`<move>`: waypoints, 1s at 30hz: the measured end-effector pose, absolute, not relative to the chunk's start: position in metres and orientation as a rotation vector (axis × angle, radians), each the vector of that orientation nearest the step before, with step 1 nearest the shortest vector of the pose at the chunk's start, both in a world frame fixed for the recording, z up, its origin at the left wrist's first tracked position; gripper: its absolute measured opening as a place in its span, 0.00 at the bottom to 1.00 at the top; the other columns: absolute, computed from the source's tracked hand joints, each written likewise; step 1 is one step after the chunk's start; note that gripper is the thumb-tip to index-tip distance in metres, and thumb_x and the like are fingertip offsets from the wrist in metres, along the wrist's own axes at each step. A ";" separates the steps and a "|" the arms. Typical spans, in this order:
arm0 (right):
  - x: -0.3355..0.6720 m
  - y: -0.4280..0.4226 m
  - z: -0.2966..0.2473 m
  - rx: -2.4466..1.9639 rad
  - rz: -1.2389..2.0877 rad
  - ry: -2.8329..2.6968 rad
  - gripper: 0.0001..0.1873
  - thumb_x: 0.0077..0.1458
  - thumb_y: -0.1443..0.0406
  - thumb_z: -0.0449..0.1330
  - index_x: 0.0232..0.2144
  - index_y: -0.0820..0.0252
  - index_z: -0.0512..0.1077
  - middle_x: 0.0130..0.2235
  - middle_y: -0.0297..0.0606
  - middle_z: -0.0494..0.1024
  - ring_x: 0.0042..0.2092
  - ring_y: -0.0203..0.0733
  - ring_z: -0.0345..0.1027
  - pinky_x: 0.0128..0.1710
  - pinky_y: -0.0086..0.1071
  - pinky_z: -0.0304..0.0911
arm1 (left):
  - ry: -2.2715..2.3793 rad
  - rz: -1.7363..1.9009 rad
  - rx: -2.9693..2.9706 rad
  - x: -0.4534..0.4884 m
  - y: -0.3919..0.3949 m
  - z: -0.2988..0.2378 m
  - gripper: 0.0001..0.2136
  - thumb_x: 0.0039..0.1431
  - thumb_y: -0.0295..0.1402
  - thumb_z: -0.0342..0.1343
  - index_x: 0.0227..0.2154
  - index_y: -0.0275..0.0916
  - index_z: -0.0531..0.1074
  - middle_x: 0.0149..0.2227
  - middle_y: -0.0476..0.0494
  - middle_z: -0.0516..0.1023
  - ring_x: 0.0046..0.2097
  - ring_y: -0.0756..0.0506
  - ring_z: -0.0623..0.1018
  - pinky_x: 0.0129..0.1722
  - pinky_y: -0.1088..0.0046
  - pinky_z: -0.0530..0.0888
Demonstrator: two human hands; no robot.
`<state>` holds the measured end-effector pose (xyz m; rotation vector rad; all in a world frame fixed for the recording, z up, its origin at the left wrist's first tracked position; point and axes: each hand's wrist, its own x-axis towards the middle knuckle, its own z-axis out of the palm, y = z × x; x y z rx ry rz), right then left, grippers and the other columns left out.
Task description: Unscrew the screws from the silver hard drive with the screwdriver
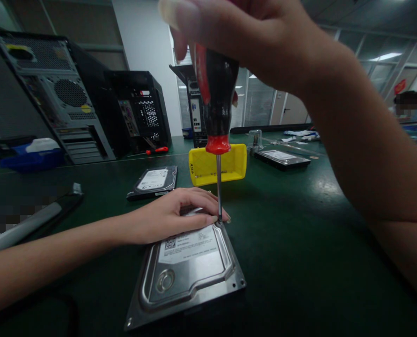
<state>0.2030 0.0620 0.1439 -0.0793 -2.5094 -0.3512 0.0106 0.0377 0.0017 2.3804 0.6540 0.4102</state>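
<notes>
A silver hard drive [190, 276] with a white label lies flat on the green table in front of me. Across its far end rests my left hand [180, 213], the thumb and fingers closed around the drive near its far right corner. My right hand [250, 37] is wrapped round the handle of a red and black screwdriver [218, 112], which I hold upright. The screwdriver's tip meets the drive's far right corner beside my left fingertips. Any screw under the tip is too small to make out.
Behind the drive stands a yellow tray [217, 164] with small bits in it. Two more hard drives lie at left [154, 181] and right [281, 158]. Computer cases [71, 93] line the back left, near a red-handled tool [157, 150] and a blue container [32, 157].
</notes>
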 end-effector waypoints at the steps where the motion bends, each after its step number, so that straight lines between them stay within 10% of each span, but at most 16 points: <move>1: 0.203 0.063 0.144 -0.073 -0.347 -2.510 0.31 0.52 0.65 0.31 0.48 0.83 0.59 0.38 0.28 0.62 0.41 0.11 0.59 0.45 0.12 0.58 | 0.673 0.422 2.361 0.011 0.037 0.002 0.10 0.65 0.31 0.51 0.45 0.44 0.74 0.48 0.51 0.74 0.54 0.46 0.70 0.56 0.69 0.64; 30: 0.192 0.072 0.138 -0.087 -0.101 -2.394 0.18 0.54 0.63 0.45 0.35 0.78 0.62 0.31 0.27 0.61 0.34 0.13 0.59 0.34 0.06 0.55 | 0.658 0.408 2.401 0.011 0.035 0.002 0.10 0.65 0.32 0.49 0.44 0.43 0.74 0.47 0.48 0.74 0.54 0.44 0.69 0.56 0.66 0.63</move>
